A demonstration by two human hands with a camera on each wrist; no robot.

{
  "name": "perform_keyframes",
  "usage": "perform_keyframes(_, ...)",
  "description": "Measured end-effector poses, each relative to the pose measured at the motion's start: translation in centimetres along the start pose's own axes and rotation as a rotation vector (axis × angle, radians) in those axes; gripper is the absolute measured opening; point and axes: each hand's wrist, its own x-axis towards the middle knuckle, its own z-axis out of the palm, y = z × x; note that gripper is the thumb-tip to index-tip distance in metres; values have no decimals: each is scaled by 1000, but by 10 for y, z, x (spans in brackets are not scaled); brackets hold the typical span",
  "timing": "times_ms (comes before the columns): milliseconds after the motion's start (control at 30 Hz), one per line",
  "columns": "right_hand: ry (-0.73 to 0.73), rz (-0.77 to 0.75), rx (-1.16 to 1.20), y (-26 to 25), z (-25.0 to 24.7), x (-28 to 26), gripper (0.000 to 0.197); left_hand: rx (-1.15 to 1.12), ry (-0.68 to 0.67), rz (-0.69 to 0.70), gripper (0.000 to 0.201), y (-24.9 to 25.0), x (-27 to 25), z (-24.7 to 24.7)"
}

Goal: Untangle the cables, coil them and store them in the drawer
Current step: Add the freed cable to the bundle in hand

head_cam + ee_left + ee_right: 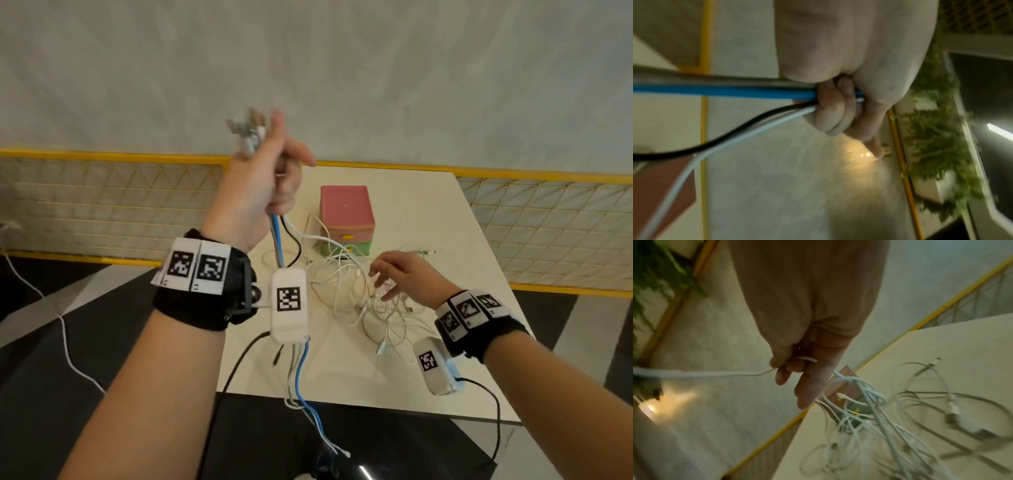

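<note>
The left hand [253, 185] grips a raised bundle of cables [276, 236], while the right hand [404, 274] pinches one white cable [715, 374] above the tangle [359, 294] mid-table [428, 212].

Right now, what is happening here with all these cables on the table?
A person is sorting a cable tangle. The left hand is raised and grips a bunch of cables, blue, black and white, with their plug ends sticking up above the fist. The right hand reaches into the tangle of white cables lying on the white table and pinches one white cable. The pink and green drawer box behind appears shut.
</note>
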Motion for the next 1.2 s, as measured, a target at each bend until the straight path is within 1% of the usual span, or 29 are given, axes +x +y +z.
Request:
perform_keyframes(67, 67, -86, 19, -19, -4, 4, 18, 328, -115, -9, 45, -16, -5, 6)
perform_keyframes(100, 95, -134, 27, -28, -5, 6, 16, 459, -176, -36, 41, -25, -8, 11)
perform_keyframes(167, 131, -245, -8, -43, -8, 9, 13, 633, -248, -120, 41, -47, -11, 21)
perform_keyframes(233, 144, -370, -148, -55, -11, 9, 13, 729, -295, -172, 37, -65, -13, 27)
perform_keyframes(300, 138, -454, -257, -56, -15, 7, 8, 759, -326, -179, 33, -75, -13, 27)
perform_keyframes(333, 142, -467, -286, -53, -17, 5, 9, 788, -321, -158, 34, -77, -12, 26)
perform_keyframes(400, 150, -432, -275, -44, -17, 4, 15, 854, -248, -78, 36, -77, -8, 25)
perform_keyframes(467, 146, -351, -201, -35, -14, 3, 20, 814, -122, 14, 31, -71, -5, 27)
perform_keyframes(533, 126, -276, -168, -21, -13, 3, 28, 595, 63, 59, 26, -58, 0, 26)
perform_keyframes(600, 111, -200, -228, -8, -16, 3, 33, 336, 242, 93, 25, -40, 5, 20)
perform_keyframes(633, 110, -173, -247, -3, -18, 2, 33, 318, 285, 108, 27, -34, 8, 13)
perform_keyframes(667, 114, -158, -253, 0, -21, 3, 33, 398, 297, 115, 28, -31, 11, 5)
perform_keyframes(733, 132, -151, -255, -2, -25, 4, 30, 620, 295, 149, 22, -35, 16, -7)
perform_keyframes(767, 141, -156, -254, -6, -27, 5, 28, 661, 295, 183, 15, -37, 16, -8)
perform_keyframes(800, 146, -165, -254, -10, -27, 6, 26, 669, 275, 215, 17, -39, 14, -7)
perform_keyframes(833, 143, -179, -253, -17, -27, 7, 24, 663, 224, 232, 32, -44, 12, -3)
perform_keyframes(867, 133, -195, -256, -24, -26, 7, 23, 661, 121, 210, 46, -50, 9, 3)
perform_keyframes(900, 117, -222, -262, -31, -24, 7, 22, 699, -4, 146, 50, -54, 5, 12)
perform_keyframes(933, 105, -259, -267, -39, -23, 8, 20, 778, -136, 78, 45, -59, 2, 19)
perform_keyframes(967, 107, -313, -286, -45, -22, 9, 16, 884, -253, 8, 32, -64, 1, 26)
perform_keyframes(1000, 122, -379, -321, -51, -24, 9, 12, 964, -330, -58, 20, -67, 0, 29)
perform_keyframes(1033, 135, -442, -356, -54, -26, 11, 12, 985, -360, -96, 19, -69, 0, 29)
perform_keyframes(1067, 139, -476, -368, -55, -30, 13, 14, 960, -340, -104, 25, -69, 0, 28)
perform_keyframes(1100, 138, -470, -356, -53, -33, 14, 16, 907, -278, -91, 30, -68, 2, 27)
perform_keyframes(1133, 137, -436, -333, -49, -36, 16, 18, 833, -185, -60, 32, -63, 1, 25)
perform_keyframes(1200, 119, -347, -314, -35, -39, 20, 26, 636, 24, 34, 30, -50, 1, 22)
